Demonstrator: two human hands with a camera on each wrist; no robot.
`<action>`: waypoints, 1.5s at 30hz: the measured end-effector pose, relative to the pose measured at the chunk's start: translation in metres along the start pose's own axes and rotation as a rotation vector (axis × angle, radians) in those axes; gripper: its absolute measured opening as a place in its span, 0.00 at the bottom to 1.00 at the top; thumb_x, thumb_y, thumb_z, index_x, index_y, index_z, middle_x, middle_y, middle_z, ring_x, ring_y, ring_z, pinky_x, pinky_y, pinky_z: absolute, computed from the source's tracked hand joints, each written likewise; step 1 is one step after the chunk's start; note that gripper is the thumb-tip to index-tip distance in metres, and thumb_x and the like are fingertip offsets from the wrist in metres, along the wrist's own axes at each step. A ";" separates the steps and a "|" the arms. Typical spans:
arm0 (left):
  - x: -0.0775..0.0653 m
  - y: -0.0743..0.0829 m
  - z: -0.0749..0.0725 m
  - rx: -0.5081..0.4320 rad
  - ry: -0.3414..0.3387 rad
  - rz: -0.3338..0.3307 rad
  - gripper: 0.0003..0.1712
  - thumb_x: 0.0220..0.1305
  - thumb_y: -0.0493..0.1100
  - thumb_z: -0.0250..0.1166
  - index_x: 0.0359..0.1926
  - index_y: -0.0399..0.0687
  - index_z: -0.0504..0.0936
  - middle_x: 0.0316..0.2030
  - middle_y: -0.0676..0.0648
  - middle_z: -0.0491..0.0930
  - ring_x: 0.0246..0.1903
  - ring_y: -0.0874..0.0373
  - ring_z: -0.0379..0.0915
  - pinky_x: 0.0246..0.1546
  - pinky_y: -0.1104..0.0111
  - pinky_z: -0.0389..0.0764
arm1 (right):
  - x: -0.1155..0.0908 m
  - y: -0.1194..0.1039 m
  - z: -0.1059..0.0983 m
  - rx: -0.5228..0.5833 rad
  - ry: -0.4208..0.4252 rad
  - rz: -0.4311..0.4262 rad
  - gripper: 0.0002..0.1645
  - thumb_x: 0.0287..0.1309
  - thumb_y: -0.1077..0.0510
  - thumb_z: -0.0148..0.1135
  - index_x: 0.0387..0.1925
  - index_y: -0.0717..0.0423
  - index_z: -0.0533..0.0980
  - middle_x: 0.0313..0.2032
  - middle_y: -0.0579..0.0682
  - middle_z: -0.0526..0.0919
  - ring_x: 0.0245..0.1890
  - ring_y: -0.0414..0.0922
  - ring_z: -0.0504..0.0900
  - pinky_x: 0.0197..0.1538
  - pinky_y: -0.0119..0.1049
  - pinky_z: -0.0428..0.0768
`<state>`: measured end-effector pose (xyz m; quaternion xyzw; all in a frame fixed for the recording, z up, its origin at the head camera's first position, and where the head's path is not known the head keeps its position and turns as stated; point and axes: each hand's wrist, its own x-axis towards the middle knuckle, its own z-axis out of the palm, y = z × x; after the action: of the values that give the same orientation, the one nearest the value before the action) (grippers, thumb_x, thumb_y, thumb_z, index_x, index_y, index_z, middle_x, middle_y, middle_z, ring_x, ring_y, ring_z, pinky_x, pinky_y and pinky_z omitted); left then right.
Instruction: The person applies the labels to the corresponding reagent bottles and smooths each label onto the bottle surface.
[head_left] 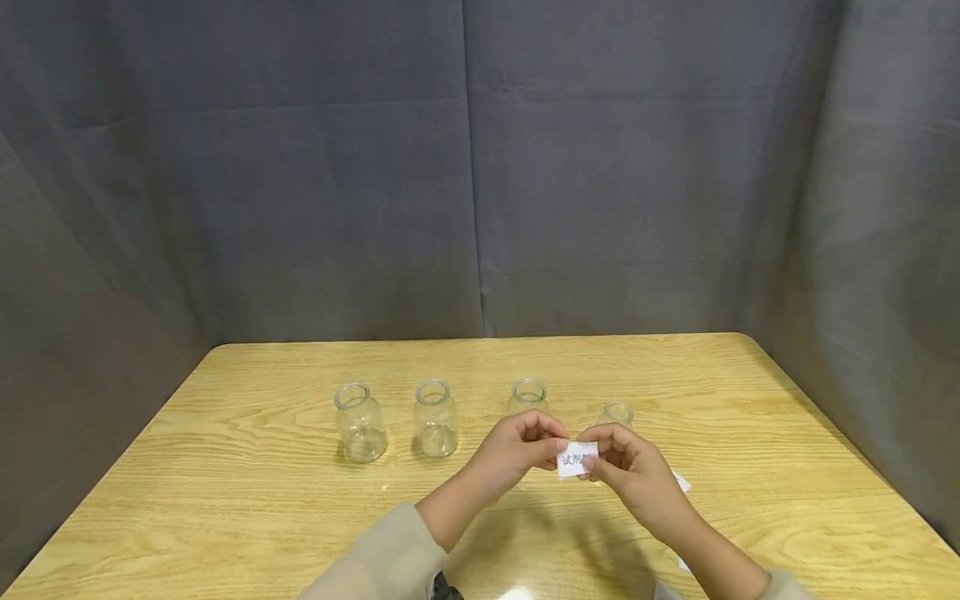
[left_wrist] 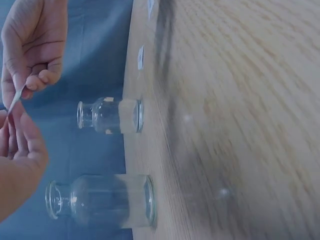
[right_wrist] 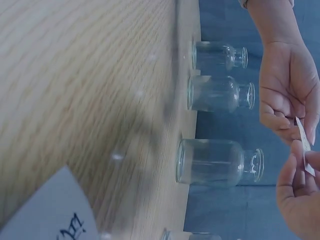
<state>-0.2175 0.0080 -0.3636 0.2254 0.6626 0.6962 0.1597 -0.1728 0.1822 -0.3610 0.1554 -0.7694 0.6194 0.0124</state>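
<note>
A small white paper label [head_left: 569, 469] printed with black Chinese characters is held up above the table, between both hands. My left hand [head_left: 510, 454] pinches its left edge between thumb and fingers. At its right edge my right hand [head_left: 637, 479] pinches it too, the thumb covering the last character. Edge-on, the label [right_wrist: 303, 145] looks like a thin strip in the right wrist view. Behind the hands stand a clear glass jar [head_left: 528, 393] and a smaller one [head_left: 617, 412], both partly hidden.
Two more glass jars, one at far left [head_left: 362, 429] and another [head_left: 436, 427] beside it, stand upright and open-mouthed. White paper pieces lie right of the hands, one [head_left: 682, 482] partly covered by the right hand. A marked white sheet [right_wrist: 55, 210] shows close in the right wrist view.
</note>
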 end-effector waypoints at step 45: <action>-0.013 -0.004 -0.024 -0.106 -0.196 -0.119 0.11 0.56 0.30 0.53 0.37 0.21 0.70 0.26 0.45 0.77 0.27 0.58 0.76 0.33 0.66 0.76 | -0.002 0.008 0.009 0.113 -0.105 -0.037 0.15 0.52 0.66 0.54 0.41 0.71 0.67 0.32 0.56 0.72 0.31 0.42 0.74 0.37 0.38 0.76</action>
<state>-0.2196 -0.0191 -0.3693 0.2440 0.6181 0.6942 0.2765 -0.1716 0.1750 -0.3709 0.2021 -0.7300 0.6524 -0.0253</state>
